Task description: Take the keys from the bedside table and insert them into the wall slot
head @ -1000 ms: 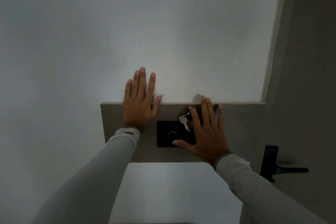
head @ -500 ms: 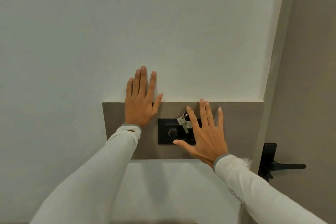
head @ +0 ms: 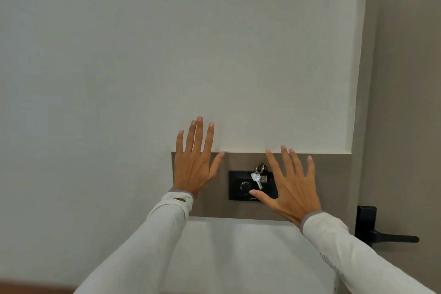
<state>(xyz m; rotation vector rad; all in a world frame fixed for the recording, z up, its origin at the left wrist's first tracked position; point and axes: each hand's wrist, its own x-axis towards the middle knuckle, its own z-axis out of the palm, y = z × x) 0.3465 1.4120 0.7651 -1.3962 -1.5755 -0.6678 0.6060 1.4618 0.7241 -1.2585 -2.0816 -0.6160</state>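
Black plastic, the rectangular wall panel (head: 248, 186) sits on a grey-brown band (head: 334, 186) of the wall, and the small silver keys on their metal ring (head: 257, 178) hang at its upper right part, where I take the slot to be; the slot itself is hidden behind them. A second ago my right hand (head: 290, 188) lay over the keys with the room dim. Now it has drawn back a little and stands spread with fingers apart, holding nothing, its thumb just beside the round dial (head: 245, 186) of the panel. The room has brightened as well. I judge from both that the keys are seated and the insertion is done, or nearly.

My left hand (head: 194, 162) is flat and spread against the wall to the left of the panel, empty, much as it was before.

Above the band is plain white painted wall (head: 214, 55), below it white again. At the right edge stands a grey door with a black lever handle (head: 386, 234), well apart from the panel.
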